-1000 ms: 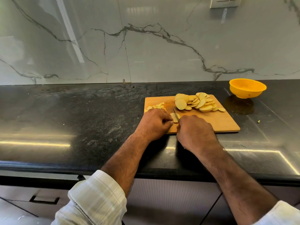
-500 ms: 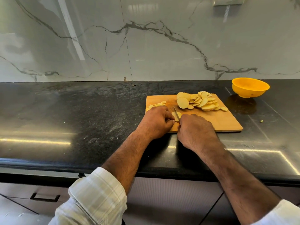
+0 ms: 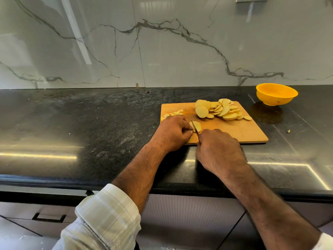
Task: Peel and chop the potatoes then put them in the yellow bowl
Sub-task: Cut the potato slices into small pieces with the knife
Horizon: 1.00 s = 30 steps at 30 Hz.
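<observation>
Black counter (image 3: 90, 123), board (image 3: 234, 130) near its front edge: left hand (image 3: 171, 132) pinching potato (image 3: 197, 125), right hand (image 3: 218, 148) gripping knife (image 3: 194, 125).

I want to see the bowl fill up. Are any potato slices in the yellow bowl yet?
No, the potato slices lie piled on the wooden cutting board, apart from the yellow bowl.

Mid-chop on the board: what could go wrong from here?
1. The left hand pinches the small potato piece right beside the knife that the right hand holds; a slip could nick a fingertip.
2. The cutting board lies at an angle on the glossy counter; it might slide under pressure.
3. The yellow bowl stands off the board, beyond its far right corner; potato slices may drop in transfer.
</observation>
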Available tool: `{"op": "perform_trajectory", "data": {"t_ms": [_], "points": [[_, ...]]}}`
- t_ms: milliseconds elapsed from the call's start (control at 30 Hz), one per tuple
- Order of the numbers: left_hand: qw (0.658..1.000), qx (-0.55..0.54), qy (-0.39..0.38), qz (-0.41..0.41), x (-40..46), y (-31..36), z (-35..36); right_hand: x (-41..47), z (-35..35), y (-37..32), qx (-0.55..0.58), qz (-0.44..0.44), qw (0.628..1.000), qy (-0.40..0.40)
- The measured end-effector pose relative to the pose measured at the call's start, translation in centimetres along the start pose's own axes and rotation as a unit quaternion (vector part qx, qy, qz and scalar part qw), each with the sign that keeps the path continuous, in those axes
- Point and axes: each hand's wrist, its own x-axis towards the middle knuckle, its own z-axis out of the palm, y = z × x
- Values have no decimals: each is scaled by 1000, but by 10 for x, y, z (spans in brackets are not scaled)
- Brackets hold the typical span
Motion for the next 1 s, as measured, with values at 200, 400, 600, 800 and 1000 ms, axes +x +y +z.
{"op": "perform_trajectory", "data": {"t_ms": [200, 400, 600, 800, 1000], "points": [[1000, 9, -7, 8, 1, -1, -2, 22, -7, -12, -17, 4, 999, -42], [999, 3, 25, 19, -5, -4, 0, 21, -1, 0, 19, 9, 999, 27], [999, 32, 15, 26, -3, -1, -1, 5, 3, 4, 12, -1, 1000, 15], [999, 33, 9, 19, -3, -1, -2, 7, 0, -4, 7, 2, 1000, -3], [999, 28, 13, 23, -1, -4, 1, 5, -1, -10, -2, 1, 1000, 5]]}}
